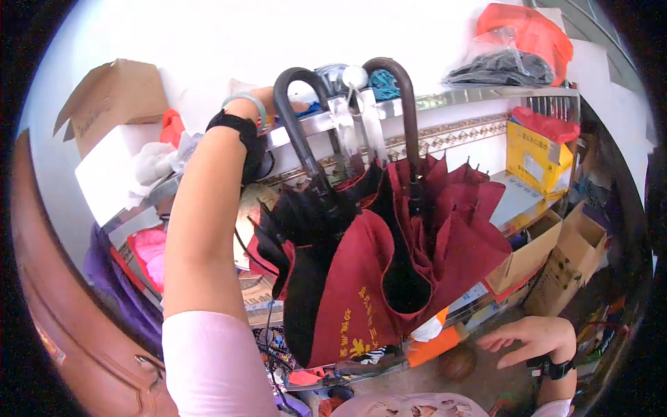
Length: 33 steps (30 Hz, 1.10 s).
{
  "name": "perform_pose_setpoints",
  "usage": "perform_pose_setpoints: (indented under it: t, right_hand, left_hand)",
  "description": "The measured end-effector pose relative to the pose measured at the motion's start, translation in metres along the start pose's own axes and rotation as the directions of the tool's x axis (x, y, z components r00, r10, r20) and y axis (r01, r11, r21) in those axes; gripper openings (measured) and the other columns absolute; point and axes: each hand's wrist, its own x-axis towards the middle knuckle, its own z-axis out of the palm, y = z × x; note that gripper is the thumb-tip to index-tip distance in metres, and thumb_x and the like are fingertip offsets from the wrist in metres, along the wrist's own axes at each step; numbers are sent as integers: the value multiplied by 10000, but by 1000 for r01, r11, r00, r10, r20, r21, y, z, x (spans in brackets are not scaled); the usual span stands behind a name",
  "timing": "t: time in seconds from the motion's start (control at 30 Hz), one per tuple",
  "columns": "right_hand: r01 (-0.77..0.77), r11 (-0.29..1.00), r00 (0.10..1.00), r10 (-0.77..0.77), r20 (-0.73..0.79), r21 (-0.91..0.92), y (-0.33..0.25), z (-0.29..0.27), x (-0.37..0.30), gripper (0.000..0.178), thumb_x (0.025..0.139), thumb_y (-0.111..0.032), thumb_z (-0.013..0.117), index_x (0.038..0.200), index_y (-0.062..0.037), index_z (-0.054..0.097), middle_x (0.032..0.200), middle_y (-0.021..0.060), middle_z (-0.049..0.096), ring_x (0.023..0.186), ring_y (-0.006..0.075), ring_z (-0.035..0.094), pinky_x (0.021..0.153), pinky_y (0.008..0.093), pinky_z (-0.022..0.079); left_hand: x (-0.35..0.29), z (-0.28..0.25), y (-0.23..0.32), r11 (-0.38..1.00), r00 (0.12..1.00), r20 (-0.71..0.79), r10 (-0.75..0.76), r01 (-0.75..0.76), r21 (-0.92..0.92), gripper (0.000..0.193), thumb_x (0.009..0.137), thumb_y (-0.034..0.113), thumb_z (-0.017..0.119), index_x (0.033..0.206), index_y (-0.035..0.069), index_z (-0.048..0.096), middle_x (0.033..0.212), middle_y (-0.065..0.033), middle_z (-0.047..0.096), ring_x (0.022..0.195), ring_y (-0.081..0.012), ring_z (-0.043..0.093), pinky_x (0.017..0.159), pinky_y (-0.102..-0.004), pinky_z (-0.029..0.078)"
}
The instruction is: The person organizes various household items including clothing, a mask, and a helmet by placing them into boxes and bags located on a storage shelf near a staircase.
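Two umbrellas with dark curved handles hang at the front of a metal shelf rack, their loose canopies bunched together. One is a maroon umbrella (458, 243) and the other a black and maroon umbrella (299, 306) with yellow markings. My left hand (281, 99) reaches up to the top shelf, just behind the left umbrella's handle (290, 118). Its fingers are mostly hidden there, so what they touch does not show. Low on the right, my right hand (531, 339) is open with fingers stretched out, holding nothing, near an orange item (438, 347).
The metal shelf (451, 102) carries a cardboard box (121, 97), a red bag (528, 35) and dark folded cloth in plastic. A yellow box (538, 160) stands on the shelf below. Open cardboard boxes (570, 257) sit at right. A brown door (62, 299) borders the left.
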Motion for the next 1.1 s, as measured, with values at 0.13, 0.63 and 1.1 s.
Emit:
perform_pose_setpoints:
  t: [0.13,0.63,1.1]
  right_hand:
    - [-80,995,995,83,-57,56,6,13,-3,528,790,-283,634,1229,-54,449,1111,92,570,957,189,576,808,291,466]
    - [-127,988,991,129,-23,88,27,31,28,538,796,-336,619,1212,-35,458,1095,101,578,946,196,585,803,280,469]
    - [149,981,984,-160,82,124,59,68,86,513,839,-331,565,1234,-34,425,1082,134,568,944,201,578,811,297,457]
  left_hand:
    - [7,2,-2,998,999,13,-51,51,-42,368,666,409,714,827,82,661,796,-78,600,669,-185,524,573,-347,431]
    - [-30,-42,-81,823,857,-69,510,-462,331,338,758,374,545,1003,145,588,796,-184,609,715,-264,573,669,-322,443]
    - [-192,-9,-78,-264,791,-588,-169,-611,-746,436,853,292,482,1212,48,434,1172,-116,519,1090,-235,492,954,-430,374]
